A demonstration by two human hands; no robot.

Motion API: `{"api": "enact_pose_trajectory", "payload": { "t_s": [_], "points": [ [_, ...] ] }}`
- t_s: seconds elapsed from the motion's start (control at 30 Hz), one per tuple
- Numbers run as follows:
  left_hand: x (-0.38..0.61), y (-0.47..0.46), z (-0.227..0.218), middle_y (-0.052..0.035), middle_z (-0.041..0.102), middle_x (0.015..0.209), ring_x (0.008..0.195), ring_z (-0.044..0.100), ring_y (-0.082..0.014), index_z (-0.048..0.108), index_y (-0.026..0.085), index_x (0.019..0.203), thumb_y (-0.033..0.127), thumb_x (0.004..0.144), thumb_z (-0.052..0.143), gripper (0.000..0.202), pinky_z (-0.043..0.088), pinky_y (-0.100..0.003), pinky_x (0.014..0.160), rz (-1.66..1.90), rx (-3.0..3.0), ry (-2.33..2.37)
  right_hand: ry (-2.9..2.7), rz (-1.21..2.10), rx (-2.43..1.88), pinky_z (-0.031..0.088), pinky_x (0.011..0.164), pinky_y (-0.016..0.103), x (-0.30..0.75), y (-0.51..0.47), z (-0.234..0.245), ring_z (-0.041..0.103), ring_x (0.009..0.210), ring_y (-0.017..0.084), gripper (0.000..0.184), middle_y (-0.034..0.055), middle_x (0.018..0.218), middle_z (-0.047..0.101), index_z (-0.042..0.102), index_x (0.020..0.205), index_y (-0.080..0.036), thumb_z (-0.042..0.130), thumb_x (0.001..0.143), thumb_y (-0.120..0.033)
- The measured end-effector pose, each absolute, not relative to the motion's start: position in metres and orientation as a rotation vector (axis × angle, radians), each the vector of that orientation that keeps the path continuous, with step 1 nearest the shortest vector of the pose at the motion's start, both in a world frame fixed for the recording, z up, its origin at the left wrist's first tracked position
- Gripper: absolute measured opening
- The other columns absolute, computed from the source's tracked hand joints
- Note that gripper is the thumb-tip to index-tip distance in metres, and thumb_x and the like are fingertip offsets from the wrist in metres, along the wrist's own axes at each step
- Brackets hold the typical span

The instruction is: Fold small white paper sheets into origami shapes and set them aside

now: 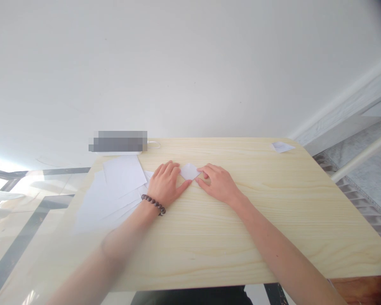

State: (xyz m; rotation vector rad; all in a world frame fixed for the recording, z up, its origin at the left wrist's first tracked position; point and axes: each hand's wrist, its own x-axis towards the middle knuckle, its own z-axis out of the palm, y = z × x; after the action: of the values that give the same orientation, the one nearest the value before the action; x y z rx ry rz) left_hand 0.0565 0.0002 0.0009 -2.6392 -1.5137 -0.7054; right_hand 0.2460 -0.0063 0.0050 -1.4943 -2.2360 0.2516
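A small white folded paper, diamond-shaped, lies on the table between my two hands. My left hand, with a dark beaded bracelet at the wrist, holds its left side, thumb at the lower edge and fingers at the left corner. On the opposite side my right hand pinches the right corner between thumb and fingers. Loose white sheets spread out beside and partly under my left hand and forearm.
A pale wooden table stands against a white wall. Another folded paper lies at its far right corner. A pixelated object with a white cable stands at the back left. A rail runs along the right.
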Motion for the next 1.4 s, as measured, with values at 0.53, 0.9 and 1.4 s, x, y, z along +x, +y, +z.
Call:
{"api": "enact_pose_trajectory", "payload": {
  "t_s": [0.53,0.9,1.4],
  "points": [
    [0.0564,0.0009,0.0018,-0.0088,0.060,0.099,0.101,0.052,-0.0236,0.055,0.017,0.090,0.043,0.082,0.045,0.029,0.042,-0.038,0.087,-0.700,-2.617,-1.532,-2.190,0.187,-1.460,0.042,0.067,0.024,0.2432,-0.0089,0.0013,0.054,0.073,0.011,0.025,0.0030,0.101,0.052,0.060,0.102,-0.024,0.042,0.085,-0.030],
    [0.0560,0.0017,0.0012,-0.0086,0.060,0.100,0.102,0.052,-0.0241,0.056,0.017,0.091,0.043,0.082,0.045,0.030,0.041,-0.038,0.087,-0.730,-2.629,-1.534,-2.188,0.194,-1.395,0.041,0.078,0.027,0.2425,-0.0084,-0.0002,0.053,0.090,0.015,0.023,0.0038,0.104,0.055,0.060,0.098,-0.022,0.042,0.085,-0.027],
    [0.0524,0.0069,-0.0053,-0.0061,0.059,0.105,0.103,0.051,-0.0218,0.058,0.018,0.096,0.040,0.081,0.049,0.028,0.040,-0.037,0.091,-0.766,-2.759,-1.383,-2.193,0.271,-1.353,0.044,0.079,0.029,0.2454,-0.0065,-0.0010,0.055,0.089,0.016,0.022,0.0039,0.103,0.056,0.057,0.101,-0.022,0.046,0.082,-0.024]
  ]
}}
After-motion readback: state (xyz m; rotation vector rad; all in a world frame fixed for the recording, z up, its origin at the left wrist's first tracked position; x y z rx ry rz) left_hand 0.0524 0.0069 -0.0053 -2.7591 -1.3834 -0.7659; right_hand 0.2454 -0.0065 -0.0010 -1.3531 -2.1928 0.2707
